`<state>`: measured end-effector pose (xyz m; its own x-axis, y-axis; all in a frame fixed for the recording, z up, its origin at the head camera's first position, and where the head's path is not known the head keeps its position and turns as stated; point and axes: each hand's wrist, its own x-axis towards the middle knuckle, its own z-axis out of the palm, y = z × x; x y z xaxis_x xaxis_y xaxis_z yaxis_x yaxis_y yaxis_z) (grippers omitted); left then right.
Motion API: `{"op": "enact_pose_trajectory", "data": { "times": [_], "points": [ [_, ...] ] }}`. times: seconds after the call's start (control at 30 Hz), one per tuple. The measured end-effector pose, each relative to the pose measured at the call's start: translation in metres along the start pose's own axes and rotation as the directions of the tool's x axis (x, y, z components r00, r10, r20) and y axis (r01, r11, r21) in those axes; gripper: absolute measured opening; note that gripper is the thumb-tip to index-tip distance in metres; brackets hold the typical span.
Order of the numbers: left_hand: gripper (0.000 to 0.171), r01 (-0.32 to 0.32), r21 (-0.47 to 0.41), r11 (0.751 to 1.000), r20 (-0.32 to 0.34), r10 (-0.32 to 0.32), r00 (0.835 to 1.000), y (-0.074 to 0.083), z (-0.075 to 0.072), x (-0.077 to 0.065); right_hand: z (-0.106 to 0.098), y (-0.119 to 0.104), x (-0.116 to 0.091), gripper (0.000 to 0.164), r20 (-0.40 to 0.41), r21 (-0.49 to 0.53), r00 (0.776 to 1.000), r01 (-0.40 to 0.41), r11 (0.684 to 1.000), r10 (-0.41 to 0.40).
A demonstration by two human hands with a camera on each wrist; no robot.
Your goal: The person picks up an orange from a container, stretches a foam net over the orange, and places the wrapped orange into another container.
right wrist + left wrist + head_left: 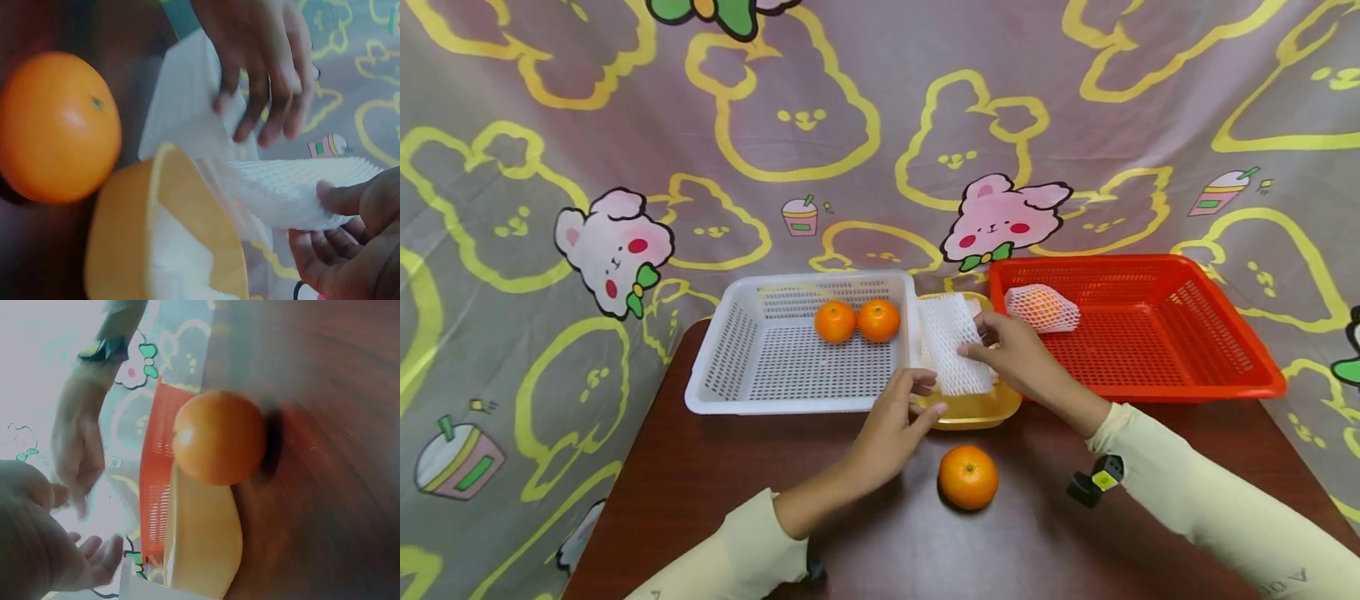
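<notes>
Between thumb and fingers, my right hand pinches a white foam net sleeve, held over the yellow basin. Flattened, the sleeve hangs clear of the basin in the right wrist view. My left hand is just left of the sleeve, fingers loosely bent and apart from it, with nothing in its grasp. On the table in front of the basin sits a single orange, which also looms large in the right wrist view. More white foam material lies inside the basin.
At left, a white basket holds two oranges. A red basket at right contains an orange wrapped in a foam net. Both baskets flank the basin on the brown table, before a patterned curtain.
</notes>
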<state>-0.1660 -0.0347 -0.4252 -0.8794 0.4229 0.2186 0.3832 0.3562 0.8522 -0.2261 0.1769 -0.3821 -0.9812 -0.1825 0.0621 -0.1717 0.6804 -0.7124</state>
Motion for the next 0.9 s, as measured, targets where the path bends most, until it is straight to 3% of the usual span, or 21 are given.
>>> {"op": "enact_pose_trajectory", "data": {
  "times": [0.13,0.33,0.5,0.6,0.7,0.83,0.9],
  "points": [
    [0.045,0.054,-0.072,0.996,-0.058,-0.058,0.997,0.003,-0.003,0.008,-0.001,-0.003,-0.024,0.032,0.019,0.062,1.000,0.003,0.998,-0.004],
    [0.042,0.018,-0.191,0.981,-0.088,-0.035,0.996,0.008,0.001,0.012,0.001,-0.006,-0.051,0.033,0.035,0.162,0.999,0.020,0.987,-0.026],
    [0.014,-0.058,-0.120,0.991,-0.148,0.040,0.988,0.013,0.004,0.011,0.005,-0.004,-0.066,0.036,0.040,0.229,0.996,0.075,0.971,-0.086],
    [0.008,-0.099,-0.101,0.990,-0.170,0.080,0.982,0.015,0.004,0.011,0.007,0.000,-0.071,0.043,0.086,0.262,0.991,0.080,0.962,-0.106],
    [0.011,-0.125,-0.129,0.984,-0.190,0.099,0.977,0.015,0.004,0.011,0.008,0.006,-0.073,0.055,0.201,0.390,0.967,0.066,0.918,-0.155],
    [0.015,-0.172,-0.136,0.976,-0.207,0.142,0.968,0.020,0.002,0.010,0.005,0.017,-0.074,0.070,0.368,0.567,0.894,0.001,0.824,-0.255],
    [0.018,-0.206,-0.121,0.971,-0.201,0.179,0.963,0.029,-0.002,0.007,0.008,0.020,-0.072,0.077,0.386,0.649,0.858,0.007,0.761,-0.338]
  ]
}}
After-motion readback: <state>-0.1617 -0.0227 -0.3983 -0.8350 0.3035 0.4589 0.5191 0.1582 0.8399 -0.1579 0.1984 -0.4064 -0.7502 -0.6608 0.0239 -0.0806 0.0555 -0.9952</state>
